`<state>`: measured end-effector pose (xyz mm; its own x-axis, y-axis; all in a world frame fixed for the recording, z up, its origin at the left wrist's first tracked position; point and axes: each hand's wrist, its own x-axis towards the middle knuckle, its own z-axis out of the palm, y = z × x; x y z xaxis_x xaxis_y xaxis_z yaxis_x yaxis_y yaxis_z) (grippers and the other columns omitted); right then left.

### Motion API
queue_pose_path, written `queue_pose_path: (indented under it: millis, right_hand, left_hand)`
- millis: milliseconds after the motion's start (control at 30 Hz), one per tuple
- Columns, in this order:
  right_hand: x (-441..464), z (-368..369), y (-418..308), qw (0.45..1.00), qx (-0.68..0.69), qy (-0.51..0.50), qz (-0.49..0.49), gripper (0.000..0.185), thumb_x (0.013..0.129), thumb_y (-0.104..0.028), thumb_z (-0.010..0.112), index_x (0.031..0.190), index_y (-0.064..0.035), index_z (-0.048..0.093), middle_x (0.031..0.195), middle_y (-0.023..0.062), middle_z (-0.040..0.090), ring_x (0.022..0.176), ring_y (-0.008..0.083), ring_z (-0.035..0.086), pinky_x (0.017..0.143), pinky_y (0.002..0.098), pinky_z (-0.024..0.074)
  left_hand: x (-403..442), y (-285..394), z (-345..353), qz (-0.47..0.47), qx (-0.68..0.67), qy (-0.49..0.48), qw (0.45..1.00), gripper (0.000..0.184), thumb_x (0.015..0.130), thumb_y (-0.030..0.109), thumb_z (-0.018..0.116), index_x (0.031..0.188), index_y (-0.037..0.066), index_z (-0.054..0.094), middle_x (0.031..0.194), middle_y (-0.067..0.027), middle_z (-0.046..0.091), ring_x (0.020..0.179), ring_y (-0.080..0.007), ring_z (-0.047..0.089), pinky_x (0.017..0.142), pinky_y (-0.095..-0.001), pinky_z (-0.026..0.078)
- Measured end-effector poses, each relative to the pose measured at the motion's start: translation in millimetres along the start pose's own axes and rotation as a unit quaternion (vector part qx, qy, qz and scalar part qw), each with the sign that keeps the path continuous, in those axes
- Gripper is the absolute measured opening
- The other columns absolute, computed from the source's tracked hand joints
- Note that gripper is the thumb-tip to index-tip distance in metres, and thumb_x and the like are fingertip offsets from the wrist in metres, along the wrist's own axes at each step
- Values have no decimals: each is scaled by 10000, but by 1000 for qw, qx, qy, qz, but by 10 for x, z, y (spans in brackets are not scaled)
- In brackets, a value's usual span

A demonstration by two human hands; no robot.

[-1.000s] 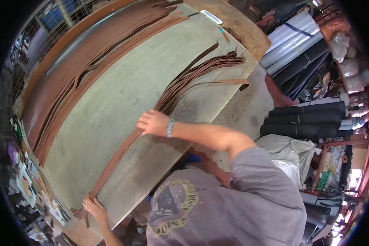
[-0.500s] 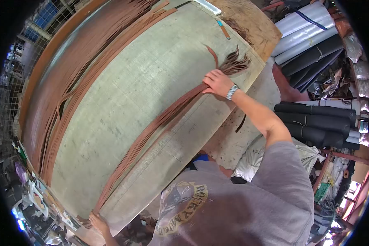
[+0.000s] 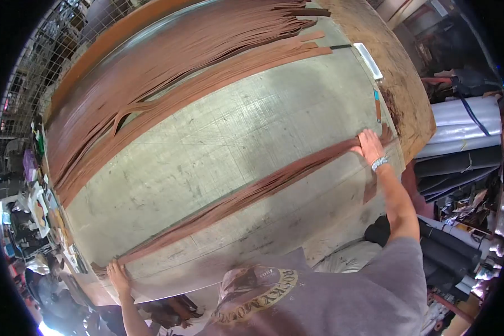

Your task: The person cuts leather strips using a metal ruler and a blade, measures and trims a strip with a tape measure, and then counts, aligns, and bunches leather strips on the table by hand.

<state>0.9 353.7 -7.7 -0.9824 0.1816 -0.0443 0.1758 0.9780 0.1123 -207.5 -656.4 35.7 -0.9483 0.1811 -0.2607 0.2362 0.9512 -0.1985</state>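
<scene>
A long bundle of thin brown leather strips point(image 3: 263, 185) lies slantwise across the pale work board point(image 3: 207, 145). My left hand point(image 3: 119, 279) is closed on its near-left end, where short strip ends poke out past the fingers. At the far-right end my right hand point(image 3: 371, 147), with a metal watch at the wrist, grips the bundle from above. Strip ends show just beyond that hand, close to the board's right edge. A brown piece point(image 3: 371, 187) hangs below the right hand. Between the hands the strips run almost straight.
A wide stack of brown strips point(image 3: 179, 50) covers the board's far side. A cutter-like tool with a blue end point(image 3: 377, 106) and a white rectangular object point(image 3: 368, 60) lie by the right edge, beside a worn wooden surface point(image 3: 409, 84). Dark rolls point(image 3: 459, 168) stand to the right.
The view has turned. My right hand has moved toward the board's right edge with the bundle's end, and the strips look straighter. The loose fanned ends are less visible. My left hand keeps its end.
</scene>
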Motion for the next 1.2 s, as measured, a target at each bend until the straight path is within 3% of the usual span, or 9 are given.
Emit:
queue_pose_path:
  millis: [133,233,333,467,600,633,767,933,1200]
  right_hand:
    - [-60,28,-57,998,-39,51,-2,547,799,-438,799,1064,-23,560,1064,185,580,1027,401,555,891,493,457]
    - [-120,-97,-107,999,3,-13,44,538,854,-411,768,1155,-12,569,1214,227,583,1171,424,534,1021,524,419]
    - [-169,-236,-120,999,29,-34,19,801,908,-597,640,1427,-4,496,1367,241,544,1299,440,474,1131,552,325]
    - [17,-521,-332,998,53,-10,16,911,922,-656,578,1536,-7,399,1480,216,498,1368,419,444,1163,548,295]
    - [719,-596,-861,995,87,44,-26,740,1001,-504,544,1532,-2,421,1523,210,473,1408,397,427,1169,529,300]
    - [995,-685,-1140,991,104,65,-57,638,1004,-364,574,1510,5,447,1516,210,484,1392,400,442,1163,527,310]
    - [2184,-731,-2283,963,160,143,-163,595,949,-248,690,1454,4,503,1488,187,526,1365,390,483,1133,503,369]
    - [3405,-754,-3505,930,175,190,-260,584,961,-389,691,1421,-58,551,1481,122,546,1338,332,514,1117,489,390]
    - [3908,-618,-3717,934,181,132,-277,587,930,-511,687,1367,-124,624,1354,81,620,1232,298,557,1031,460,428]
  left_hand:
    - [26,90,100,-52,-37,18,998,480,984,135,610,1430,3,491,1404,-240,523,1362,-459,433,1160,-549,341]
    - [-1,300,-54,-71,-75,-7,995,480,1006,174,565,1451,15,481,1452,-242,494,1383,-453,419,1184,-547,316]
    - [-16,383,-432,24,-154,14,988,550,1012,268,541,1499,27,454,1512,-238,459,1419,-454,389,1221,-527,272]
    - [287,566,-632,-20,-199,52,978,608,988,260,592,1529,39,428,1538,-227,444,1442,-438,379,1223,-511,278]
    - [1193,1117,-900,8,-211,139,967,631,937,202,690,1503,36,465,1550,-206,450,1436,-409,407,1206,-490,317]
    - [1485,1288,-967,30,-212,170,962,640,920,194,720,1491,37,479,1551,-196,455,1431,-403,416,1201,-486,327]
    - [2689,2002,-1354,157,-254,279,913,703,858,279,804,1462,71,509,1556,-152,465,1429,-382,421,1187,-486,359]
    - [3581,2397,-1367,206,-226,250,919,823,811,469,804,1482,103,499,1505,-130,490,1403,-358,442,1178,-477,371]
    - [3851,2285,-1263,287,-158,336,883,532,893,460,724,1248,67,677,1165,-81,586,1133,-277,541,977,-404,450]
